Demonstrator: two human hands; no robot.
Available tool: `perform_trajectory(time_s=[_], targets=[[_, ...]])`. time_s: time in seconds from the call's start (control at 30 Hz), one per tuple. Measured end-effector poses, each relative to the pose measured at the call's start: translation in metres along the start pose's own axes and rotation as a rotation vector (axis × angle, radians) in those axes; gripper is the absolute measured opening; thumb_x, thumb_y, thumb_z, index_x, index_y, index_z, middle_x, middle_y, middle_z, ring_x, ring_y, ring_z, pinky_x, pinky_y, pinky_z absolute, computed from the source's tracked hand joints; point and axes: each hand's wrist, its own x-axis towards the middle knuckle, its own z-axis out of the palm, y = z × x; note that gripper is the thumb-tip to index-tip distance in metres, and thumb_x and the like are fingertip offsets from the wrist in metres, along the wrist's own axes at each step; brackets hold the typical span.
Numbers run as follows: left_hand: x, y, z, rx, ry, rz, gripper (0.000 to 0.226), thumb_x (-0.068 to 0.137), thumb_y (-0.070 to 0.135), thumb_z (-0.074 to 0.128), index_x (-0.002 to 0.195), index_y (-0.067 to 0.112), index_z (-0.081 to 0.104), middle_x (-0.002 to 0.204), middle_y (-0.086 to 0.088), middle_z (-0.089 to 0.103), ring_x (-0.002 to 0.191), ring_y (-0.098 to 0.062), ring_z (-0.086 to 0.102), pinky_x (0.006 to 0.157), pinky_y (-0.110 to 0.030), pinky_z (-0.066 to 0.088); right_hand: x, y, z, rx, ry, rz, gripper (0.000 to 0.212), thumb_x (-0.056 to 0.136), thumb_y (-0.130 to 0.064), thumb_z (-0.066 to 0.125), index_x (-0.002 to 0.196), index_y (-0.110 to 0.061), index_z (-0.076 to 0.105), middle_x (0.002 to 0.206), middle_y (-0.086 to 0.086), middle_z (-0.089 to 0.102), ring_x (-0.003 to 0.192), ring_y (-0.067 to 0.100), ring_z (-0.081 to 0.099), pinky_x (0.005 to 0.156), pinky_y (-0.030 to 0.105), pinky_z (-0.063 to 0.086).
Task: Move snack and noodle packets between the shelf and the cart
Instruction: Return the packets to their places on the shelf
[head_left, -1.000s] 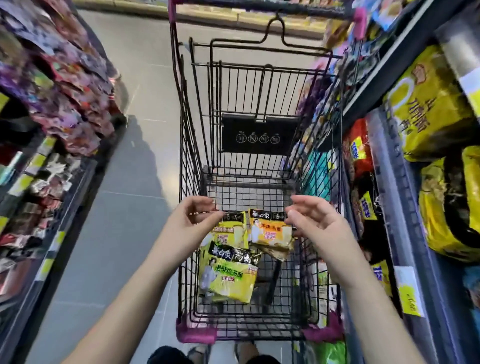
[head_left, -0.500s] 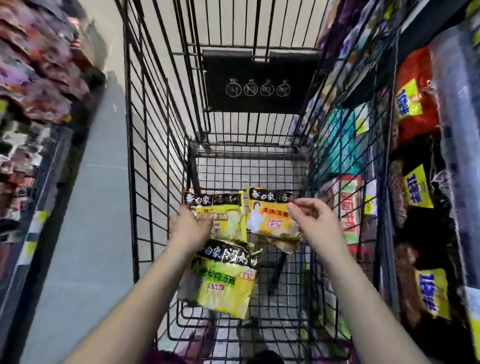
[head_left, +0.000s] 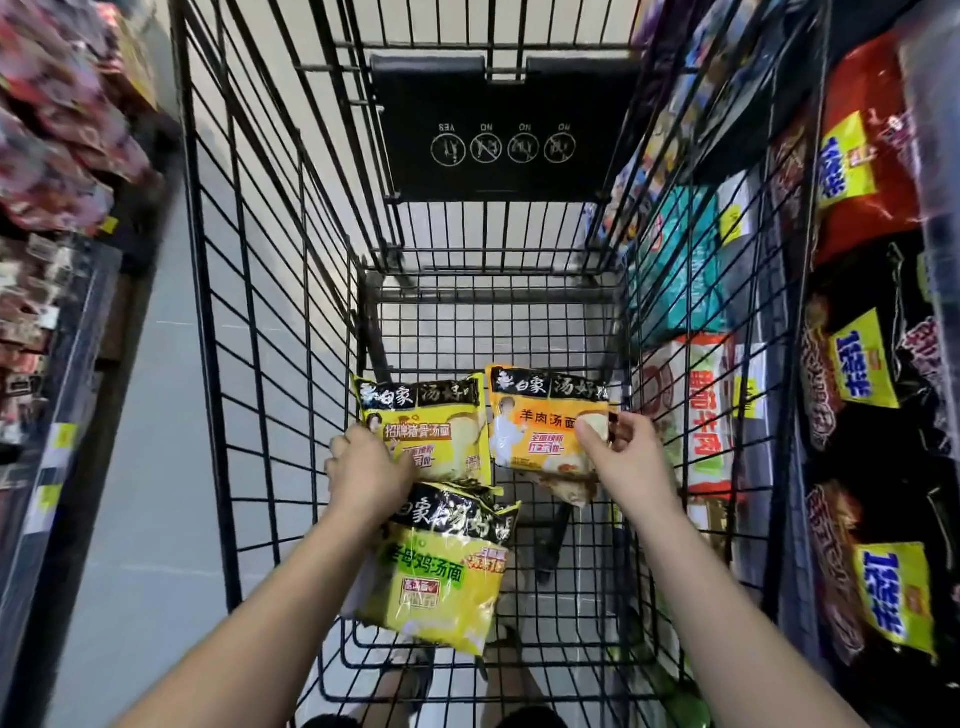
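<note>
Inside the wire cart (head_left: 270, 332), the left hand (head_left: 366, 475) grips a yellow noodle packet (head_left: 441, 431) while the right hand (head_left: 631, 457) pinches an orange noodle packet (head_left: 535, 431) by its edge, where glossy film could slip free.

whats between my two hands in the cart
Head view: two noodle packets side by side, the yellow packet held by the left hand, the orange packet pinched by the right hand.

Grey tiled floor (head_left: 145, 519) fills aisle at left, pale seams crossing it. Black placard (head_left: 498, 130) top centre, four white circular pictograms in row, small captions upside down. Yellow price tags (head_left: 65, 434) at left edge, blurred.
</note>
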Motion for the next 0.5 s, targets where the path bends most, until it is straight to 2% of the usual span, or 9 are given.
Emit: perform_trajectory(time_s=[0.1,0.23,0.37,0.5], targets=[[0.003,0.004,0.002,0.044,-0.015,-0.022,0.053,0.095,0.032,0.065,0.134,0.0,0.048,0.142,-0.024,0.041,0.134,-0.04,0.037,0.113,-0.049,0.036,0.006,0.001,0.003,-0.032,0.011,0.019,0.078,0.09,-0.051,0.074,0.149,-0.008,0.044,0.145,0.012,0.059,0.13,0.031,0.058,0.108,0.052,0.049],[0.009,0.011,0.002,0.008,-0.053,-0.086,0.053,0.092,0.038,0.071,0.128,0.002,0.053,0.14,-0.025,0.045,0.132,-0.041,0.039,0.105,-0.043,0.039,0.011,0.003,0.006,-0.021,0.027,0.033,0.08,0.09,-0.05,0.076,0.15,-0.009,0.043,0.146,0.013,0.059,0.13,0.032,0.058,0.107,0.051,0.05],[0.013,0.013,0.006,-0.024,-0.022,-0.092,0.057,0.086,0.033,0.078,0.127,0.006,0.049,0.138,-0.022,0.045,0.131,-0.039,0.04,0.109,-0.046,0.038,0.016,0.004,0.009,-0.045,0.039,0.059,0.082,0.089,-0.051,0.076,0.151,-0.008,0.042,0.148,0.014,0.056,0.131,0.034,0.057,0.107,0.052,0.05],[0.017,0.014,0.008,-0.141,-0.046,-0.02,0.048,0.083,0.032,0.082,0.107,0.012,0.045,0.105,-0.009,0.065,0.107,-0.033,0.062,0.101,-0.05,0.049,0.02,0.005,0.012,-0.043,0.03,0.068,0.082,0.089,-0.05,0.077,0.15,-0.006,0.041,0.144,0.015,0.059,0.127,0.035,0.06,0.104,0.052,0.052]])
